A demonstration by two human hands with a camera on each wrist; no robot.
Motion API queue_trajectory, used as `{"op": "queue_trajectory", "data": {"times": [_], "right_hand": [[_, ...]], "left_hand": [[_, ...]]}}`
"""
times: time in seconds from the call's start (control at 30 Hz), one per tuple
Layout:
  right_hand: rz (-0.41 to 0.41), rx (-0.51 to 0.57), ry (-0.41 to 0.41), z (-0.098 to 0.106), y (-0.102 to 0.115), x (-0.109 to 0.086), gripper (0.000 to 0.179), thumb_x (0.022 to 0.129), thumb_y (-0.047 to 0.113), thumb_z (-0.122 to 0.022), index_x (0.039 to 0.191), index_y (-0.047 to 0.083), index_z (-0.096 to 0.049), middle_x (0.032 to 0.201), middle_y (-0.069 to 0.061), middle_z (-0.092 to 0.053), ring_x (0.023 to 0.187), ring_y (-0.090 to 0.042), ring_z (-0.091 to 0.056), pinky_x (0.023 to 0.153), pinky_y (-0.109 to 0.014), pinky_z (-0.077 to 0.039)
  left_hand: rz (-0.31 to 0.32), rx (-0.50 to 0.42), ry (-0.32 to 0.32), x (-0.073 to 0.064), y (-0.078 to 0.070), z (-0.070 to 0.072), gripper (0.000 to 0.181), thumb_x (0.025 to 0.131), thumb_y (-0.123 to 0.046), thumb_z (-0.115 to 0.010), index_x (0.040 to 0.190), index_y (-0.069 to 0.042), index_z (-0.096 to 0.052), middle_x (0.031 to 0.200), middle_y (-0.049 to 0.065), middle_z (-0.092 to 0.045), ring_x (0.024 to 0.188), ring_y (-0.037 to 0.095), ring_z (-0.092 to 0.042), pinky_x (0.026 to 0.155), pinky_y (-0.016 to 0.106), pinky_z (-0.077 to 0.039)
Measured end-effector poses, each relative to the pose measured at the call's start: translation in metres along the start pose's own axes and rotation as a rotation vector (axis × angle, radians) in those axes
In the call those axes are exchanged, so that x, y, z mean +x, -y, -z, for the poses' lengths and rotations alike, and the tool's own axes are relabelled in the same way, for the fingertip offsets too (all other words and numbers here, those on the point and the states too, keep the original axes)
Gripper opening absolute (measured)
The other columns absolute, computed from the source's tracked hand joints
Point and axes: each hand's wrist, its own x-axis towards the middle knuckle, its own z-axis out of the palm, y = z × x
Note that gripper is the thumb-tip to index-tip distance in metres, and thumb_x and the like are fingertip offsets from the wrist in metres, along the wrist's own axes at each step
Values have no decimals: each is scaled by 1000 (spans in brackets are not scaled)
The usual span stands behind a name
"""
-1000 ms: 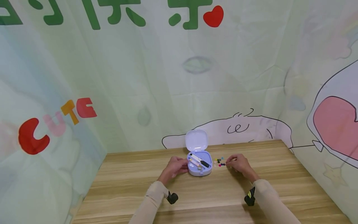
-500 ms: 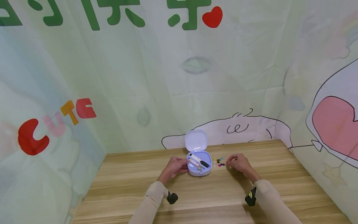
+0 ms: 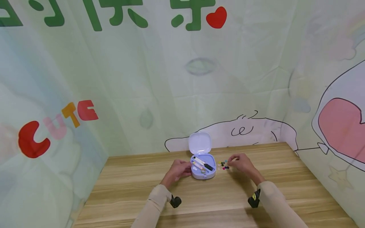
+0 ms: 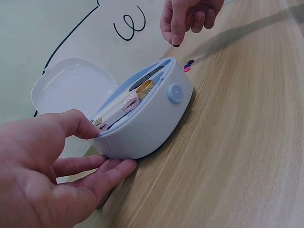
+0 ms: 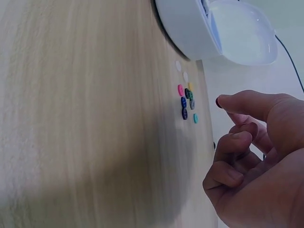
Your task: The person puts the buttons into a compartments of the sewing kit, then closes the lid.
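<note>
A pale blue sewing box stands on the table with its lid raised. My left hand holds its left side; in the left wrist view the thumb lies on the rim and the fingers are against the lower wall. Inside are a black-handled tool, a rolled tape measure and a gold thimble. Several small coloured buttons lie right of the box. Above them, my right hand pinches a small dark button between thumb and forefinger, mostly hidden by the fingertips.
The wooden table reaches a printed fabric backdrop at the back and sides. The raised lid stands close to that backdrop. A black wrist camera hangs under the left sleeve, another camera under the right.
My right hand has risen a little from the table beside the buttons and shifted left over them, with a dark button in its fingertips. My left hand and the box have stayed put.
</note>
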Motion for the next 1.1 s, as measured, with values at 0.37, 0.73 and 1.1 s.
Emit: {"op": "queue_trajectory", "data": {"times": [0.37, 0.73, 1.1], "right_hand": [[10, 54, 18, -2, 20, -1, 10, 95, 18, -74, 101, 10, -73, 95, -6, -63, 77, -22, -50, 61, -30, -40], [-30, 125, 39, -11, 40, -2, 16, 95, 21, -74, 107, 10, -72, 96, -13, -64, 59, -15, -39, 52, -24, -31], [-41, 203, 64, -22, 50, 4, 20, 96, 22, -74, 110, 8, -71, 83, -6, -58, 63, -16, -43, 55, -25, -33]], "left_hand": [[-8, 2, 5, -2, -2, 0, 25, 95, -2, -64, 110, 17, -64, 98, 19, -73, 82, 21, -69, 82, 41, -64], [-17, -6, 3, -2, 0, 0, 25, 95, -1, -64, 110, 18, -64, 97, 19, -73, 83, 22, -70, 81, 41, -64], [-1, -15, 2, 2, 2, 1, 23, 94, -1, -64, 108, 16, -66, 94, 17, -73, 81, 21, -70, 80, 39, -65]]}}
